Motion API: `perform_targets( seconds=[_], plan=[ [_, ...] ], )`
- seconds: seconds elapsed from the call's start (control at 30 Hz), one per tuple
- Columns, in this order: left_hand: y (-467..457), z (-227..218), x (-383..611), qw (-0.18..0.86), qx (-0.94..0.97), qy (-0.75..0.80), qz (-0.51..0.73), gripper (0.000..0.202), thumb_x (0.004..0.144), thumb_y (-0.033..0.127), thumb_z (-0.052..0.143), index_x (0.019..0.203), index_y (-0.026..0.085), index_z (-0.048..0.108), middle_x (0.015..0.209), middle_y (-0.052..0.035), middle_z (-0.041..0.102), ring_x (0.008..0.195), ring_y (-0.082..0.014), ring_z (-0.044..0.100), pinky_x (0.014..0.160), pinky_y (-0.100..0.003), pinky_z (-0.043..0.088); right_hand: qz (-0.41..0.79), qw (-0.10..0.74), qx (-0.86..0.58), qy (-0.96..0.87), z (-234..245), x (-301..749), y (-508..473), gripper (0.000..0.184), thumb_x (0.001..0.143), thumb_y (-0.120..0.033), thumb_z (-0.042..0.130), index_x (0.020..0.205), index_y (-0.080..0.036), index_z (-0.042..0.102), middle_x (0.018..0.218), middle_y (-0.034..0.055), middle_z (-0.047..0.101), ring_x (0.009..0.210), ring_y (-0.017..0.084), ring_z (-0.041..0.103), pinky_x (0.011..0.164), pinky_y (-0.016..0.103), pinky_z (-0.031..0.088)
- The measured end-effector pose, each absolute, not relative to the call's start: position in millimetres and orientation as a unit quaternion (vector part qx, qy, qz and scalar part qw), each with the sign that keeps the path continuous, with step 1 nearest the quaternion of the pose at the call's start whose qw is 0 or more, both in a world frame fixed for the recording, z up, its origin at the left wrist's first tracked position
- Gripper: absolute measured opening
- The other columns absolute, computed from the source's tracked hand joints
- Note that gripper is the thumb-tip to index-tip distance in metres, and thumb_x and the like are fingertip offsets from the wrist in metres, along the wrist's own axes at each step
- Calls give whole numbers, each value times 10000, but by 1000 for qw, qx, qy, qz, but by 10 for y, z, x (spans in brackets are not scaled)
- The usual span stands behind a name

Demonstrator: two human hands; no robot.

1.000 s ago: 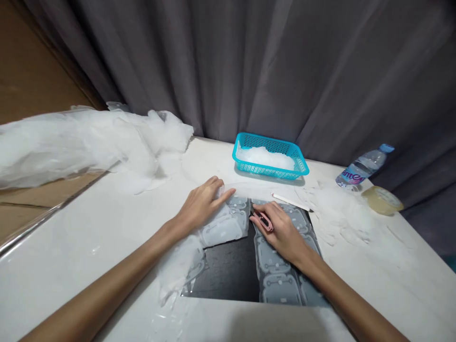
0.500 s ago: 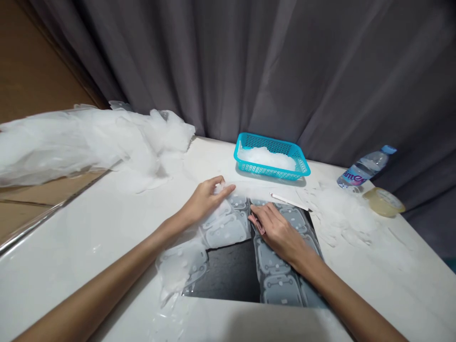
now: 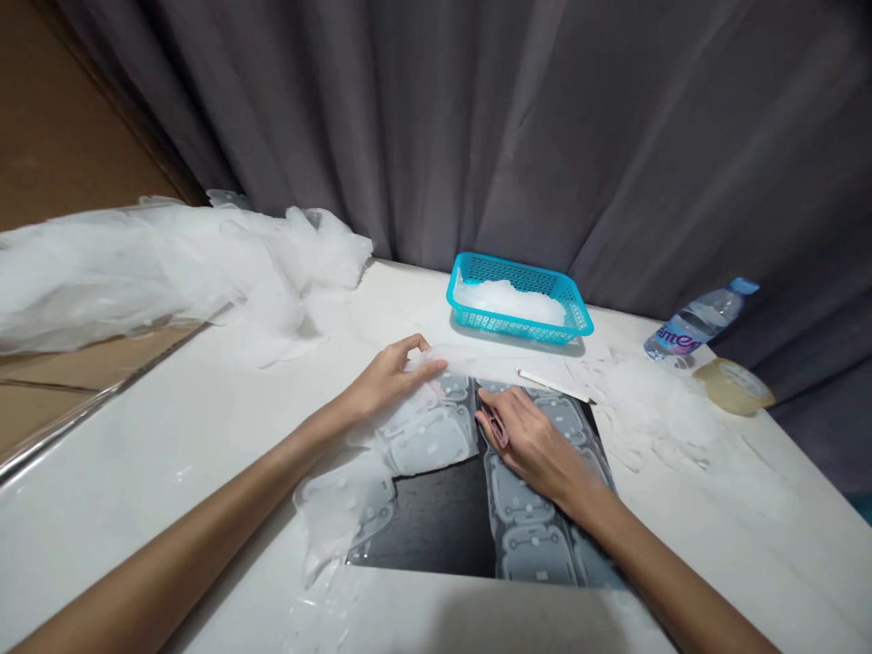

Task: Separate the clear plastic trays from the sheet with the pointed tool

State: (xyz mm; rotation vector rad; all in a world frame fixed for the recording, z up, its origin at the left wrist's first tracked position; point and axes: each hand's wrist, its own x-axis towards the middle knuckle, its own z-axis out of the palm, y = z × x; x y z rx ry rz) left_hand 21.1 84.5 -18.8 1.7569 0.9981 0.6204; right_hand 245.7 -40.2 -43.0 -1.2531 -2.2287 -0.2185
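On a black board (image 3: 442, 518) lies a translucent plastic sheet (image 3: 432, 440) printed with rounded, tag-like outlines. My left hand (image 3: 399, 377) pinches the sheet's far left part between thumb and fingers. In my right hand (image 3: 528, 440) is a pink utility knife (image 3: 499, 425), gripped low over the board. Its dark tip points to a gap between the left part of the sheet and the strip (image 3: 528, 490) on the right. My fingers partly hide the knife. A loose piece of the sheet (image 3: 344, 509) hangs over the board's left edge.
A blue basket (image 3: 521, 329) holding white scraps stands behind the board, near a white pencil (image 3: 553, 385). Plastic offcuts (image 3: 654, 400) lie to the right, by a water bottle (image 3: 701, 320) and tape roll (image 3: 736, 386). A big heap of film (image 3: 170, 272) covers the left.
The knife has tilted slightly in my right hand, its tip a little higher by the gap. My left hand has barely shifted, still pinching the sheet.
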Motion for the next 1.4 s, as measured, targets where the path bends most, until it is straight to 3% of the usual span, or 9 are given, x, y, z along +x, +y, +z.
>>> perform_targets(
  seconds=[0.17,0.33,0.5,0.63,0.87,1.4],
  plan=[
    [853,-183,216,501,719,405,261,451,882,636,677,941,198,588,762,-7,688,624,-157,583,542,-230,404,-23,319,-469,-823,-427,2483,-382,213,1073,-240,515,1267,-161,556,1080,134,708,982,277,679,894,452,595],
    [821,-154,236,475,743,398,254,523,908,667,590,880,154,683,807,-39,673,712,-186,576,662,-284,457,-1,307,-495,-813,-458,2485,-378,418,1069,-304,536,1453,-161,456,1202,163,687,1101,305,667,1034,555,546],
    [790,-162,253,493,735,403,233,536,886,675,627,749,158,665,619,13,556,565,-144,465,545,-265,365,-28,288,-503,-815,-458,2468,-422,344,1068,-280,529,1387,-152,530,1176,157,693,1082,313,660,1005,544,570],
    [780,-157,262,525,727,393,205,498,749,637,801,750,152,687,658,-4,625,585,-150,509,548,-260,383,-68,269,-496,-823,-493,2464,-450,409,1078,-264,500,1471,-150,501,1175,164,705,1085,316,675,1011,550,572],
    [791,-128,215,563,731,336,190,405,840,547,739,892,145,750,848,-71,748,722,-200,624,636,-280,475,-100,261,-494,-823,-519,2447,-417,423,1080,-255,492,1471,-94,514,1133,177,725,1050,313,698,1013,539,580],
    [842,-199,232,552,724,371,186,479,791,616,753,859,142,733,801,-67,705,670,-190,586,581,-267,466,-114,268,-487,-824,-543,2418,-373,419,1080,-220,483,1477,-92,528,1105,172,721,1061,302,686,1031,522,577]
  ],
)
